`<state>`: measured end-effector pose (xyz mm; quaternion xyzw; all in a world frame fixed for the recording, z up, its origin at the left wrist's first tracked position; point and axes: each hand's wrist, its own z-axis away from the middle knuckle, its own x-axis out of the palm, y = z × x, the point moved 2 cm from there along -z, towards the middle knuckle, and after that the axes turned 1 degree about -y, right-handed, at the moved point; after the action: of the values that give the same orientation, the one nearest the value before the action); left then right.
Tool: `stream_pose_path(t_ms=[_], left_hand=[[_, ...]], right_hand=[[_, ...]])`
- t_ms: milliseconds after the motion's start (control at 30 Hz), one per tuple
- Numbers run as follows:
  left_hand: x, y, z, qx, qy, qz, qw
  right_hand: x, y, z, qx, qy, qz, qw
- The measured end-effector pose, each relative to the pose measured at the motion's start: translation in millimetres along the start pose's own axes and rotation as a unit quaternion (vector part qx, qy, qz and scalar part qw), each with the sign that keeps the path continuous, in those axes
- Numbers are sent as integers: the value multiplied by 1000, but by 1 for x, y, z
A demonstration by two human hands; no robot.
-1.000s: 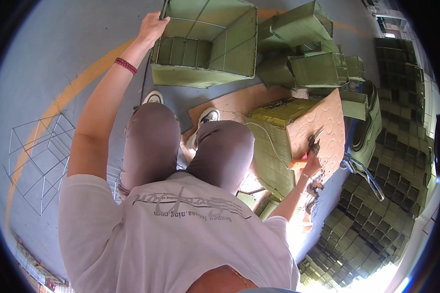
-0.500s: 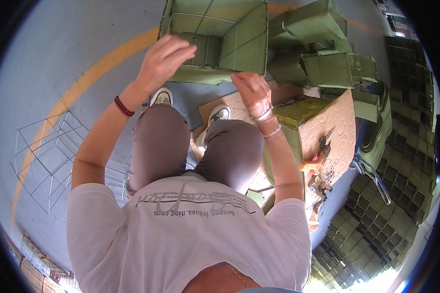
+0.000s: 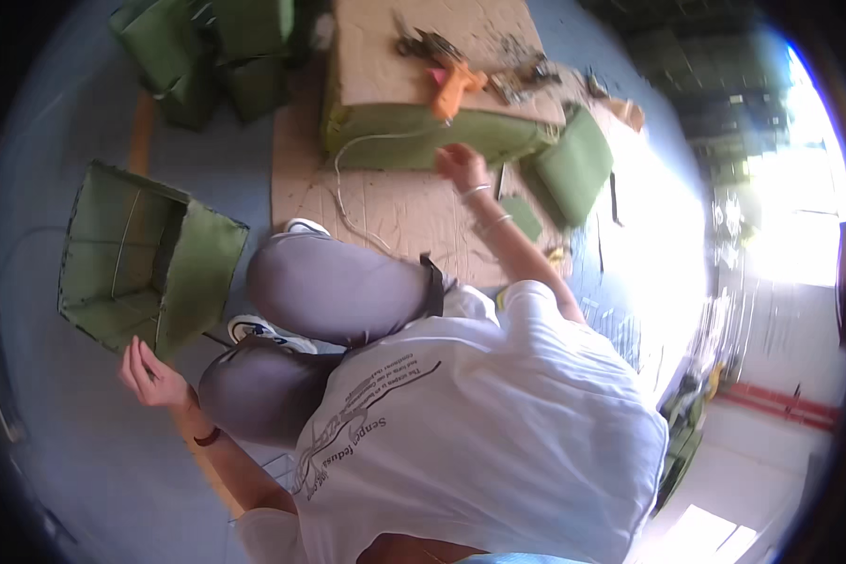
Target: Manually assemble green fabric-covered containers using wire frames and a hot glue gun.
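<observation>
At the left of the head view, a green open box with a wire frame inside [image 3: 202, 273] rests tilted on the floor. My left hand [image 3: 152, 374] is at its near rim, fingers together and closed on the edge. My right hand [image 3: 462, 167] reaches out over the cardboard, blurred, its fingers smeared by motion. Just beyond it, an orange glue gun [image 3: 456, 89] lies on a cardboard-topped box [image 3: 367, 56]. The gun's pale cord [image 3: 343, 188] trails down to the cardboard on the floor. The right hand appears apart from the gun.
Several green boxes [image 3: 254, 33] stand at the far left. A pair of scissors [image 3: 409, 39] and dark scraps [image 3: 517, 70] lie around the glue gun. To the right of my right hand leans a green panel-like piece [image 3: 578, 164]. Flat cardboard [image 3: 301, 193] covers part of the floor.
My view and body have turned to the right. The green box now appears at the left with my left hand at its rim. My right hand has left the box and moved toward the glue gun.
</observation>
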<state>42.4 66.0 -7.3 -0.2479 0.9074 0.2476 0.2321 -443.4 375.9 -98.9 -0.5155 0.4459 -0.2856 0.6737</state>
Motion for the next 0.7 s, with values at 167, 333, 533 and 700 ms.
stream_pose_path(t_ms=[167,333,533,700], left_hand=[[-20,-4,-6,-15,10,33,999],[-19,-4,-2,8,3,1,1000],[-20,9,-23,-4,2,13,1000],[-54,9,-40,-41,30,8,999]], right_hand=[[-254,60,116,177,238,555,777],[-370,122,292,476,242,524,664],[-332,213,379,548,385,-87,738],[-276,234,325,437,256,-422,752]])
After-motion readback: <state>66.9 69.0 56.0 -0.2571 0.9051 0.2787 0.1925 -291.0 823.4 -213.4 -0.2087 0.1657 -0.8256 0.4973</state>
